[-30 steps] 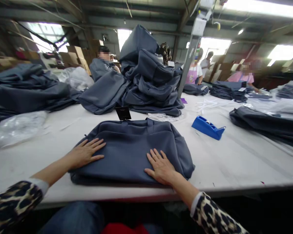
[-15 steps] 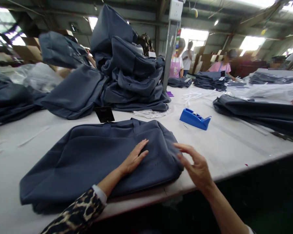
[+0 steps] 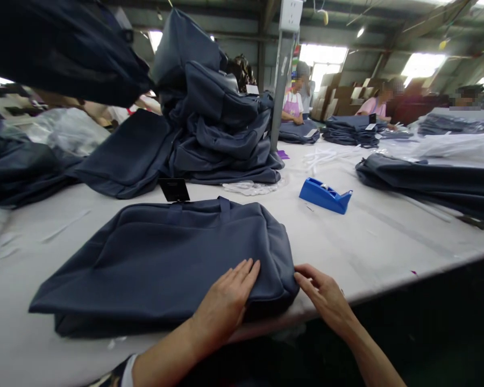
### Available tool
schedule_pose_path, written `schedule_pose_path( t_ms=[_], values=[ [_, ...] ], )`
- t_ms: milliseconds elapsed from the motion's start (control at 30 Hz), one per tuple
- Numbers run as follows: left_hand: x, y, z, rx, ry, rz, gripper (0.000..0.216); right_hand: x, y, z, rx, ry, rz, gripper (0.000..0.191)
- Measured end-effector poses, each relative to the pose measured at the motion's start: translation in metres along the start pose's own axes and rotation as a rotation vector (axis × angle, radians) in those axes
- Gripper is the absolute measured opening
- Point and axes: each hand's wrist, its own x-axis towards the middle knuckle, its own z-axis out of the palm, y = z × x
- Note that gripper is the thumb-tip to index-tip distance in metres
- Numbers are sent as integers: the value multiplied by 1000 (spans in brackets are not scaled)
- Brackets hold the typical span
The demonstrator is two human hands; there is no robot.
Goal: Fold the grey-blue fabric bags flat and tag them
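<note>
A dark blue bag (image 3: 157, 263) lies flat on the white table, its top handles on the far side. A black hang tag (image 3: 175, 190) stands at that top edge. My left hand (image 3: 229, 295) rests on the bag's front panel near the right end, fingers stretched out. At the bag's right edge is my right hand (image 3: 326, 295), thumb and forefinger closed together on the lower corner. Beneath the bag's near edge a darker layer shows; whether it is a second bag I cannot tell.
A tall pile of blue bags (image 3: 221, 123) stands behind, beside a metal post (image 3: 280, 91). A blue tape dispenser (image 3: 325, 195) sits to the right. More folded bags (image 3: 431, 183) lie at far right. At upper left, a dark bag (image 3: 64, 54) hangs in the air. Several co-workers stand beyond.
My left hand has slid toward the bag's lower right. My right hand has come down onto the corner, and the bag's right end looks straighter. At upper left, a lifted bag has come closer.
</note>
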Motion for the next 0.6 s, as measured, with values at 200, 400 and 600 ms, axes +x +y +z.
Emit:
schedule_pose_path(
  t_ms=[200, 400, 600],
  values=[
    [-31, -17, -8, -84, 199, 69, 83, 39, 22, -5, 192, -21, -77, 69],
    [-45, -20, -9, -90, 238, 100, 75, 84, 11, 1, 189, -253, -124, 83],
    [-54, -8, -17, -30, 165, 52, 84, 96, 10, 6, 156, -336, -122, 53]
  ],
)
